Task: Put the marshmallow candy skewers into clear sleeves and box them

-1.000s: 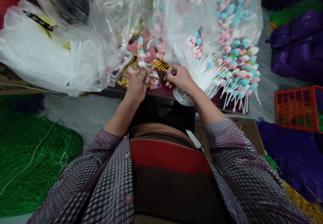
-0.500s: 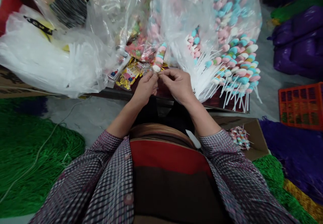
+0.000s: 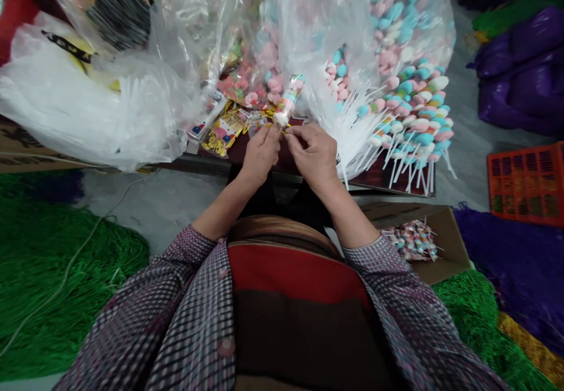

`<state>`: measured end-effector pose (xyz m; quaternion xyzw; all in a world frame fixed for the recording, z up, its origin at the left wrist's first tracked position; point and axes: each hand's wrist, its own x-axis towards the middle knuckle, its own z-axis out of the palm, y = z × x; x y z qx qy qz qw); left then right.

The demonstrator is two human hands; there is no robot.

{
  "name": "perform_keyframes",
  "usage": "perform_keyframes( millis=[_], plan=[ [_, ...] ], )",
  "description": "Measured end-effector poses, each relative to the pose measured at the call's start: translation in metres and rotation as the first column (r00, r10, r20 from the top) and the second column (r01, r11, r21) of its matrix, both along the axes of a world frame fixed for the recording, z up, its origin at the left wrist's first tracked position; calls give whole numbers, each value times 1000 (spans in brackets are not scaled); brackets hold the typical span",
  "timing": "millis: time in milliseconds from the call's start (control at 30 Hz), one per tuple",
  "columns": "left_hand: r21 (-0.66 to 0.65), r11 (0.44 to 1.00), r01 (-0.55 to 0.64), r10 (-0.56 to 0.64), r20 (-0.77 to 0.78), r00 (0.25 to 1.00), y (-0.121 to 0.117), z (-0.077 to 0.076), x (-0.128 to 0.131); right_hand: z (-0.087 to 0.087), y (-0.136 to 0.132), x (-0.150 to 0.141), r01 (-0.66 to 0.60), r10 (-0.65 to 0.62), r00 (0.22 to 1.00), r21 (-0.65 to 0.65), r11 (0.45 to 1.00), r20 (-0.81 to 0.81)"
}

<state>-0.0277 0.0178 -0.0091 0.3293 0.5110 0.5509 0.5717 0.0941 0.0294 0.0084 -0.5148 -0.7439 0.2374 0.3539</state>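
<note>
A candy skewer, stacked in pink, white and blue pieces inside a shiny clear wrapper, points up and slightly right over the table edge. My left hand pinches it at its lower end. Close beside, my right hand has thumb and forefinger closed on a thin yellow-gold twist tie at the wrapper's neck. The fingers hide most of the stick. Just left of my hands lie printed packets and more gold ties. To the right is a pile of unwrapped candy skewers with white sticks.
Large clear bags of candy stand along the back of the table. A white plastic bag covers the left end. A cardboard box of wrapped candies sits low at right, near an orange crate. Green strands lie at left.
Both hands have shifted slightly right with the candy skewer, which now leans more to the right. The yellow-gold tie shows more clearly at its base.
</note>
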Motion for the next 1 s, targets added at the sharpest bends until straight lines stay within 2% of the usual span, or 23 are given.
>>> perform_keyframes(
  millis=[100, 233, 300, 400, 500, 533, 600, 667, 733, 867, 933, 1000],
  plan=[
    [-87, 995, 56, -41, 167, 985, -4, 18, 3, -4, 1, 5, 14, -53, 962, -147, 989, -269],
    [-170, 942, 288, -211, 366, 906, -12, 39, -3, -8, 3, 13, -108, -103, 848, -360, 927, -519],
    [-176, 893, 414, -304, 444, 843, -15, 44, -7, -6, 2, 19, -170, -94, 812, -388, 906, -576],
    [-175, 803, 569, -411, 527, 743, -16, 47, -10, -1, 1, 28, -300, -26, 735, -359, 884, -678],
    [-185, 754, 630, -439, 571, 694, -17, 46, -8, 0, 0, 34, -447, 66, 670, -331, 831, -739],
    [-190, 748, 635, -437, 579, 688, -18, 46, -6, -2, 0, 35, -476, 76, 657, -335, 813, -750],
    [-198, 758, 621, -418, 584, 696, -19, 45, -2, -8, 0, 33, -464, 34, 637, -348, 815, -770],
    [-194, 796, 574, -385, 568, 727, -19, 44, 4, -15, 0, 28, -374, -51, 628, -359, 855, -777],
    [-178, 861, 477, -332, 515, 791, -18, 41, 11, -21, 0, 22, -244, -119, 639, -347, 906, -760],
    [-103, 961, 258, -220, 284, 933, -15, 29, 24, -29, -2, 13, 4, -158, 751, -236, 972, -641],
    [-34, 981, 189, -183, 121, 976, -14, 22, 25, -30, -5, 13, 83, -154, 817, -150, 985, -555],
    [55, 981, 187, -182, -76, 980, -14, 15, 21, -27, -8, 16, 107, -134, 859, -82, 991, -494]
  ],
)
